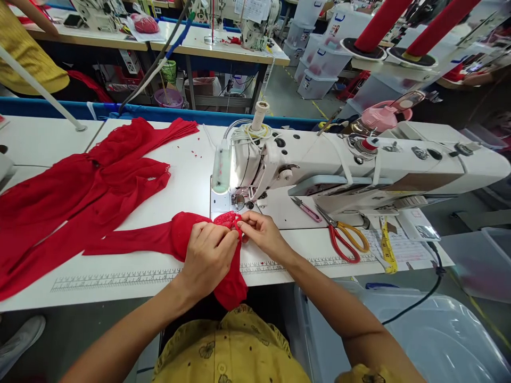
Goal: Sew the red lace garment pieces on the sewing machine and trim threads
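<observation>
A red fabric piece [175, 239] lies on the white sewing table [187, 175] in front of the sewing machine [359, 165]. My left hand [209, 255] is closed on its bunched end, close to the needle area. My right hand [261, 231] pinches a small red lace piece [227, 219] at the same spot. Both hands meet just in front of the presser foot [239, 201]. Part of the fabric hangs over the table's front edge.
A pile of red garments [80, 186] covers the left of the table. Red-and-yellow scissors [345, 236], a pink clipper [305, 209] and a yellow tape measure [386, 247] lie right of my hands. Clear plastic bins [431, 340] stand lower right. Another person sits at top left.
</observation>
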Demonstrator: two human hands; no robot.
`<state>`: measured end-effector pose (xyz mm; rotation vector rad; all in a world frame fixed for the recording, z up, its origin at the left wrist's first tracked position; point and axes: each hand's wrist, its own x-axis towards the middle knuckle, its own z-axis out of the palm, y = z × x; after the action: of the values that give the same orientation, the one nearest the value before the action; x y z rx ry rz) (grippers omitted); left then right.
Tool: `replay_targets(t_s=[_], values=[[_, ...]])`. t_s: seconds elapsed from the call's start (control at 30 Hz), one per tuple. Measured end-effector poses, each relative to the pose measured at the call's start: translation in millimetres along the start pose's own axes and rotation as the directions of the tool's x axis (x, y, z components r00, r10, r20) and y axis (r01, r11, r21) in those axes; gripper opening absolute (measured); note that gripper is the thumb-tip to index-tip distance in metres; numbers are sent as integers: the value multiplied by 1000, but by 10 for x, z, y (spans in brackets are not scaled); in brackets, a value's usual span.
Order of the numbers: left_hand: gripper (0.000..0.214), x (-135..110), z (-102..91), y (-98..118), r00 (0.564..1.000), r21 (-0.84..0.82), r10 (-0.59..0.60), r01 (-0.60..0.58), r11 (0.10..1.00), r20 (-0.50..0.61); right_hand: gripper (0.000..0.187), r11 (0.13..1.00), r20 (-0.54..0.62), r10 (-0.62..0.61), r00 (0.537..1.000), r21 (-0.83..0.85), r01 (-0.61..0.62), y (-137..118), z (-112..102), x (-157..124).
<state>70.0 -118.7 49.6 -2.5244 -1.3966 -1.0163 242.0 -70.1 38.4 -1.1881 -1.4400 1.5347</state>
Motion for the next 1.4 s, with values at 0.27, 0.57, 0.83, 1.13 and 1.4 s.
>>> replay_targets(t_s=[0.27, 0.57, 0.83, 1.13, 1.4], values=[[14, 4, 42, -39, 999, -39, -33, 33, 999, -17, 20, 1000, -23, -6, 1000, -5, 5, -11, -32, -14], [22, -10, 25, -12, 999, -23, -42, 41, 999, -9, 18, 990, -167, -96, 981, -118, 77, 31, 19, 45], [7, 184, -38, -159, 995, -31, -91, 93, 995, 47, 16, 986, -5, -158, 987, -54, 157, -8, 9, 21], [7, 211, -41, -163, 951, -159, -265, 289, 944, 156, 14, 986, 22, -161, 987, -40, 162, 3, -13, 18], [10, 191, -5, -160, 928, -150, -334, 358, 921, 165, 13, 979, 14, -178, 984, -93, 179, 51, -24, 22]])
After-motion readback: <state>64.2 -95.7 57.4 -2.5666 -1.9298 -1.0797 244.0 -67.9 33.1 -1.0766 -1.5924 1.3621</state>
